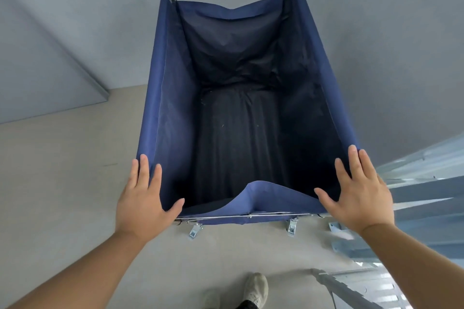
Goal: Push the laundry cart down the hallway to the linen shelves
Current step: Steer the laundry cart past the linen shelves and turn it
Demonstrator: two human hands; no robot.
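Note:
The laundry cart (170, 98) is a deep blue fabric bag on a metal frame, standing right in front of me; nothing lies inside it. Its far end is close to a grey wall. My left hand (144, 198) lies flat on the near left corner of the rim, fingers spread along the outside and thumb over the inner fabric. On the near right corner, my right hand (356, 190) rests the same way, fingers straight and apart. Neither hand curls around the frame. Metal linen shelves (424, 185) stand just to the right of the cart.
A grey wall (100, 20) stands ahead, with a panel edge jutting in at the left. The floor (62, 170) is pale beige. Two caster brackets (194, 231) show under the cart's near rail. My shoe (256, 288) is at the bottom, beside a shelf post.

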